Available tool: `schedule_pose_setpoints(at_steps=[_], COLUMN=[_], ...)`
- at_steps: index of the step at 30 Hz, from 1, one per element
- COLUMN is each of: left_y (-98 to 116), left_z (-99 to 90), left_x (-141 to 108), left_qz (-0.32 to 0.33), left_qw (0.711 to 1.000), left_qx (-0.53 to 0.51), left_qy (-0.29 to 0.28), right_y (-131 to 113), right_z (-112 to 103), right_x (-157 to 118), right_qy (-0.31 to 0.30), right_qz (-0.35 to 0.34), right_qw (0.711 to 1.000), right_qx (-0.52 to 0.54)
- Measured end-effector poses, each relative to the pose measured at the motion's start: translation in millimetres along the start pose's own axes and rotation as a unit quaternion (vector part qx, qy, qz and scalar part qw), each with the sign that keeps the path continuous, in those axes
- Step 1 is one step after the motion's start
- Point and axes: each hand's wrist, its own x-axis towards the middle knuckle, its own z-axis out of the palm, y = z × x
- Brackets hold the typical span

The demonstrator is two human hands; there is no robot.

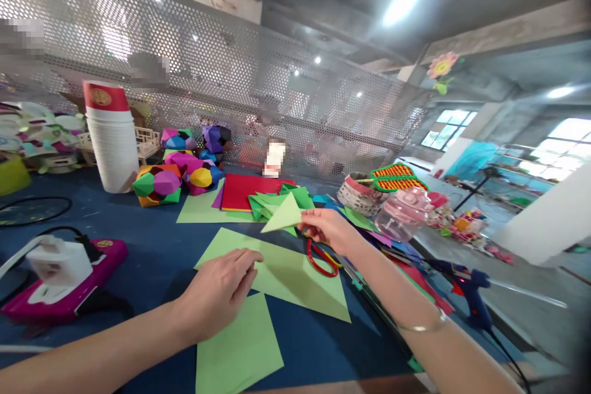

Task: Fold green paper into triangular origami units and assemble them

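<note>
My right hand (pixel 325 228) pinches a small folded light-green paper triangle (pixel 282 215) by its right corner, in front of a heap of folded green paper pieces (pixel 258 204). Red-handled scissors (pixel 322 261) lie just below that hand, their blades hidden. My left hand (pixel 226 292) is loosely bent over the light-green paper sheets, its fingertips and thumb a little apart with nothing seen between them. One long sheet (pixel 300 277) spreads to its right, and a squarish sheet (pixel 237 351) lies below. Whether the left hand touches the paper I cannot tell.
A tall stack of paper cups (pixel 113 148) and colourful folded paper balls (pixel 159 184) stand at the back left. A magenta power strip (pixel 108 255) lies left. Red paper (pixel 240 188) is behind. A pink bottle (pixel 401 215) and a blue glue gun (pixel 473 295) are at right.
</note>
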Motion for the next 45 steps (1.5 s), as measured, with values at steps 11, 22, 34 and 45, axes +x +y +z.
schedule_pose_setpoints(at_steps=[11,22,34,45], left_y=[-5.1,-9.7,-20.0,-26.7], left_z=[2.7,-1.0,-2.6,13.6], left_x=[0.0,1.9,6.0,0.1], left_qz=[-0.001,-0.021,-0.071,-0.085], left_qw=[1.000,0.999,0.993,0.991], left_qx=[0.022,0.011,-0.049,-0.093], left_qy=[0.008,0.026,0.084,0.034], right_y=[6.2,-4.2,17.8,103.4], right_z=[29.3,64.9,13.7,-114.1], right_x=[-33.1,-76.7,-96.3,-91.2], right_qy=[-0.090,-0.259,-0.128,0.269], right_qz=[-0.123,-0.261,-0.146,-0.068], right_qw=[0.975,0.839,0.974,0.960], right_qx=[-0.159,-0.401,-0.118,-0.039])
